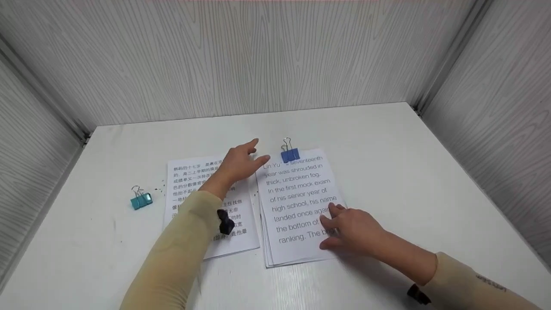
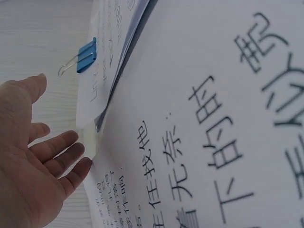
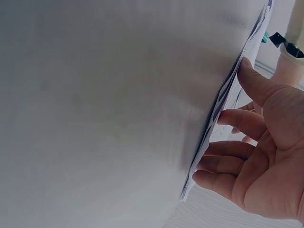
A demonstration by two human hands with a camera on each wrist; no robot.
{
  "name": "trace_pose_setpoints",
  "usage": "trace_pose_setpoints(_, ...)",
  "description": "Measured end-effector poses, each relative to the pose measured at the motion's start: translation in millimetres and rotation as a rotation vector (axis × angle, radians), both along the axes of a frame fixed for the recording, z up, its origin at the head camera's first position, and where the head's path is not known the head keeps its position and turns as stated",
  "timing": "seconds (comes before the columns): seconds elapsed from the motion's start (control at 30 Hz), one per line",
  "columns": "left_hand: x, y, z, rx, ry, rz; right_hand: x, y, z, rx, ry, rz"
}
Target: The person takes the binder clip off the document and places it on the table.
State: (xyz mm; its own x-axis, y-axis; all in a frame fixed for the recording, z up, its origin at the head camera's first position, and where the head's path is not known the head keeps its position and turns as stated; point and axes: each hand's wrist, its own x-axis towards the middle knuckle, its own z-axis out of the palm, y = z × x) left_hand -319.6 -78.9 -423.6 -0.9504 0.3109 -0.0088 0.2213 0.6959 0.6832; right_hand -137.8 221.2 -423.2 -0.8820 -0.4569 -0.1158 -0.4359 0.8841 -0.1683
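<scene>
A stack of sheets printed in English lies on the table, with a blue binder clip on its top edge, handles standing up. My left hand hovers over the upper right corner of a Chinese-printed stack, just left of the blue clip. Its fingers are loosely spread and hold nothing; in the left wrist view the clip is apart from the thumb. At the English stack's right edge, my right hand touches the sheets with relaxed fingertips. The right wrist view shows its fingers along the layered paper edge.
A teal binder clip lies on the white table left of the Chinese stack. Small dark specks are scattered beside the papers. Pale wood-grain panels stand at the back and both sides.
</scene>
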Motion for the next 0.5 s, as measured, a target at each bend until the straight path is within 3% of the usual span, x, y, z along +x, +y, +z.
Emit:
trace_pose_setpoints(0.23,-5.0,-1.5,-10.6,-0.048,0.010,-0.069,0.2,-2,1.4,0.000,-0.012,0.002)
trace_pose_setpoints(0.5,-7.5,1.6,-14.5,-0.044,0.010,-0.079,0.5,-1,1.7,0.015,-0.020,0.006)
